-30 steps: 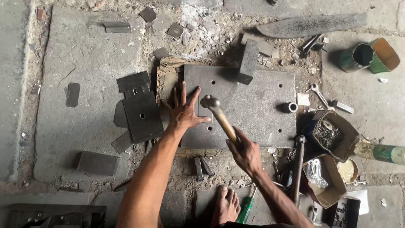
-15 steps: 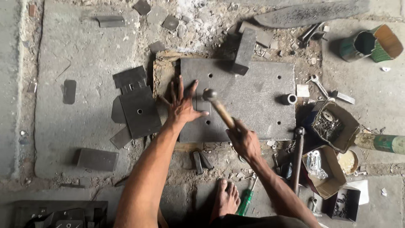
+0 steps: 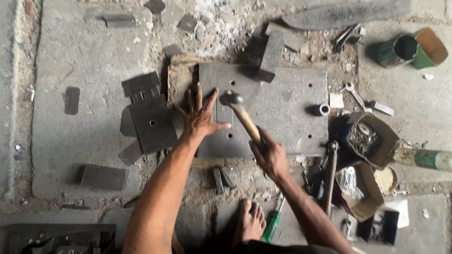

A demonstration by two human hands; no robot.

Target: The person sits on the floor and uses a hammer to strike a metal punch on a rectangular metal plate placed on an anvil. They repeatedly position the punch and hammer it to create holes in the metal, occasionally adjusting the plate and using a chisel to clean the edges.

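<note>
The left hand (image 3: 200, 120) lies flat with its fingers spread wide on the big grey metal plate with small holes (image 3: 282, 110), which rests on the dirty ground. It holds nothing. The right hand (image 3: 269, 155) is closed tight around the wooden handle of a hammer with a round metal head (image 3: 231, 99). The hammer's head is above the plate, just beside the left thumb.

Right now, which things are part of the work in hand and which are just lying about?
In use: hammer in right hand; left hand flat on large steel plate.
Lying about: spanner, green can, green-handled screwdriver, drilled square plate.
</note>
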